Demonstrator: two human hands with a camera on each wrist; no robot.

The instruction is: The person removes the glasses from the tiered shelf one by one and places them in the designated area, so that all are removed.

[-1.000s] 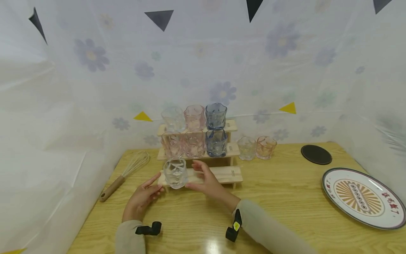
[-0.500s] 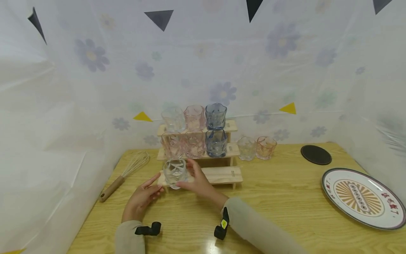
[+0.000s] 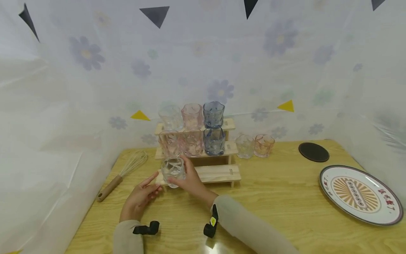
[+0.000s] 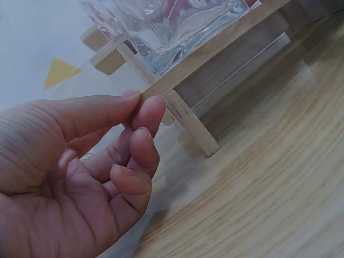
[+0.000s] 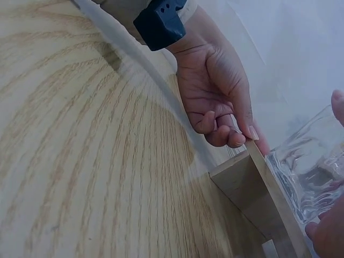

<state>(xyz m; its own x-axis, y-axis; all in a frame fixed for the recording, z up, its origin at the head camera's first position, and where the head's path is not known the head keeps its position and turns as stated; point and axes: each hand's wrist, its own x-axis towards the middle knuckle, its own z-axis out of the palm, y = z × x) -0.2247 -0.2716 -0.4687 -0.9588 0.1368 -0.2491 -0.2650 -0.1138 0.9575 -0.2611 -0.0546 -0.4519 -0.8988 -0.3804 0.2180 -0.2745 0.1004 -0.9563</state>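
Observation:
A clear glass tumbler (image 3: 172, 169) stands at the left end of the lowest step of a three-step wooden rack (image 3: 219, 173). My right hand (image 3: 191, 181) grips it from the right, thumb in front and fingers around its far side. At the step's left end my left hand (image 3: 137, 199) pinches the board's corner between thumb and index finger; the left wrist view shows the tumbler (image 4: 183, 32) just above that corner. The upper steps carry clear, pink and blue tumblers, among them a blue one (image 3: 214, 141) on the middle step.
Right of the rack stand a clear tumbler (image 3: 245, 146) and an orange-tinted one (image 3: 264, 145). A whisk (image 3: 109, 188) lies at the left. Further right are a black round mat (image 3: 314, 152) and a large patterned plate (image 3: 326, 180). White sheeting (image 3: 190, 70) encloses the back and sides.
My right hand has moved left and closed around the clear tumbler, which stays on the lowest step. The left hand keeps its pinch on the board. The head view has shifted slightly.

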